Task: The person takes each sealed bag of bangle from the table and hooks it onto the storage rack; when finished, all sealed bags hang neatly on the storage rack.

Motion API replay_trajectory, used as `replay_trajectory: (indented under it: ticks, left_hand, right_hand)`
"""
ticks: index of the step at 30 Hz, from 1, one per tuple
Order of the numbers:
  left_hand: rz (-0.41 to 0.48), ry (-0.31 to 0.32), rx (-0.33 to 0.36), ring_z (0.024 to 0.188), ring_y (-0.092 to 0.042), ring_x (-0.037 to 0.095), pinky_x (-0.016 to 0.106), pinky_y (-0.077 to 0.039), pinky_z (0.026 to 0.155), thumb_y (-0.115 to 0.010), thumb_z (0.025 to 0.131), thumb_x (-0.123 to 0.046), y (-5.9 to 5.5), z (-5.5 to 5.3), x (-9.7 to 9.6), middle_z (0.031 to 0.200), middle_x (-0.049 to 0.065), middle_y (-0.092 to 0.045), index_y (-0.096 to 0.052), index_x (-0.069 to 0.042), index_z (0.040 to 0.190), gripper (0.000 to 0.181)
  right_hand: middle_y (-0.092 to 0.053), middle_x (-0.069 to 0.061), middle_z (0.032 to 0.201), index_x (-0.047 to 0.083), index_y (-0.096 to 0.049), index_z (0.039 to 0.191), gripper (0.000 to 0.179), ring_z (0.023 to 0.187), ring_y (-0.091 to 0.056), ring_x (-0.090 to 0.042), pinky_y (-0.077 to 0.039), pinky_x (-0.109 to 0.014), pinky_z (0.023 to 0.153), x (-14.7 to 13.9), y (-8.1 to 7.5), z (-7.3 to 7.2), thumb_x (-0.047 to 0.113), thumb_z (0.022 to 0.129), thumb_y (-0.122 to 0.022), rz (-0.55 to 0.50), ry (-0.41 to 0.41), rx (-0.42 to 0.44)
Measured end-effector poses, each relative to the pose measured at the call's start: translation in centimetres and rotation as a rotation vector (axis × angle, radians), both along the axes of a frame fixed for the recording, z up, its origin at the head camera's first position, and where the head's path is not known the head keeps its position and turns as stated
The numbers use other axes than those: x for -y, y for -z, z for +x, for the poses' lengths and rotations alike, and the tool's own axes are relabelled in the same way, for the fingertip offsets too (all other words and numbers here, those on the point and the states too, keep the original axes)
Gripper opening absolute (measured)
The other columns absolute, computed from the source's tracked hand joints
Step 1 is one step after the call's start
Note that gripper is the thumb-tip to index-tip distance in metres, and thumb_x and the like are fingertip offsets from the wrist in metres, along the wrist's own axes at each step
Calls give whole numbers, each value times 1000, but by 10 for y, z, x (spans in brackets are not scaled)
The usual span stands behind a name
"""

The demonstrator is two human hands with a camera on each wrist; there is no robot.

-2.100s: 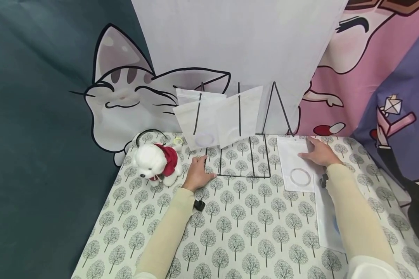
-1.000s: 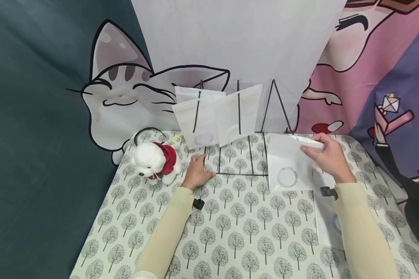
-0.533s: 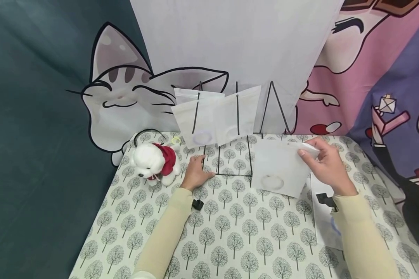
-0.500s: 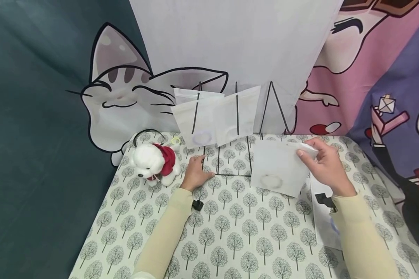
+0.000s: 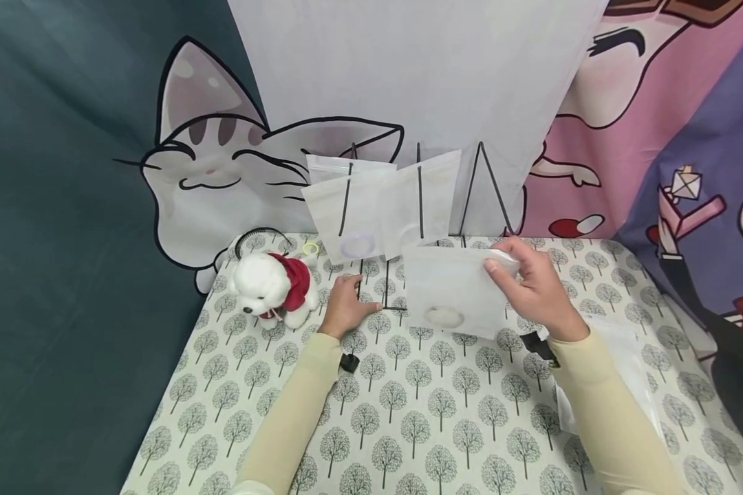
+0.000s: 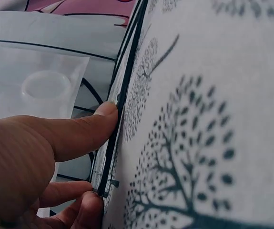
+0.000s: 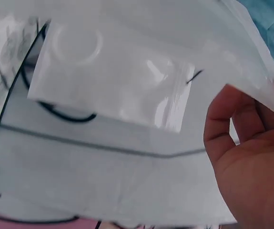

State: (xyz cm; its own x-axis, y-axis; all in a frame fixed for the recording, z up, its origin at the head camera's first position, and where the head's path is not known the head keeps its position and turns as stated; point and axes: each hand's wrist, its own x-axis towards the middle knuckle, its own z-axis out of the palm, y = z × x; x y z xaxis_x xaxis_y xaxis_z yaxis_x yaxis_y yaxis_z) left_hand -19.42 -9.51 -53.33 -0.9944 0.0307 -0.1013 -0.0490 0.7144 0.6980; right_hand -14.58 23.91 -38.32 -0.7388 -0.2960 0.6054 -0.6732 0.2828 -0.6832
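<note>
My right hand (image 5: 541,295) pinches the top corner of a white zip bag (image 5: 452,278) between thumb and fingers. The bag hangs above the table, in front of the rack, with a ring shape showing near its bottom. My left hand (image 5: 345,313) holds the front left corner of a black wire rack (image 5: 498,188), thumb against the front bar and fingers at the side bar. Several white bags stand in the rack's left part; a front bag (image 5: 340,206) shows a pale purple ring. In the right wrist view, the rack's bag (image 7: 117,90) also shows a ring.
A white plush dog (image 5: 260,282) in red stands left of my left hand. Behind it lie a black headband (image 5: 248,237) and a yellow ring (image 5: 310,248). Another white bag (image 5: 625,350) lies under my right forearm. A printed curtain backs the tree-patterned table (image 5: 408,405).
My right hand has picked up the white bag from the table at the right and carried it leftward to the rack's front. My left hand stays at the rack's corner.
</note>
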Motion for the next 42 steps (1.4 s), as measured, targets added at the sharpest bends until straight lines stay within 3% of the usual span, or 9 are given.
replay_trajectory:
  ticks: [9,18,24,32,42]
  left_hand:
    - [23,16,-56,127,-59,41,53,-49,114,-97,75,-33,3,-3,4,141,23,-57,-58,-6,150,89]
    - [45,29,-39,115,-63,33,50,-55,106,-96,77,-32,6,-1,5,137,20,-59,-60,-7,149,84]
    - [46,25,-36,117,-64,35,50,-55,107,-97,75,-31,4,-2,6,139,20,-59,-60,-6,148,85]
    - [26,9,-16,119,-62,36,52,-53,110,-98,74,-30,-1,-4,10,139,20,-60,-60,-7,148,86]
    - [23,26,-23,122,-61,37,53,-51,112,-98,73,-30,0,-6,9,137,21,-62,-61,-5,147,86]
  right_hand:
    - [-69,-14,78,-10,-65,100,8,61,-61,-9,-52,-16,54,35,-1,-13,-13,92,-63,-54,-19,-51]
    - [-73,-18,83,-8,-64,101,5,65,-64,-9,-54,-19,54,56,5,-27,-5,98,-65,-78,87,-4]
    - [-68,-15,80,-5,-65,104,7,62,-60,-14,-51,-22,51,61,8,-34,1,101,-64,-97,144,50]
    - [-70,-19,86,-3,-66,108,11,67,-61,-17,-52,-22,54,72,7,-53,7,103,-64,-115,165,42]
    - [-67,-24,102,-8,-62,116,15,76,-56,-18,-49,-20,56,77,7,-79,-1,103,-62,-155,253,57]
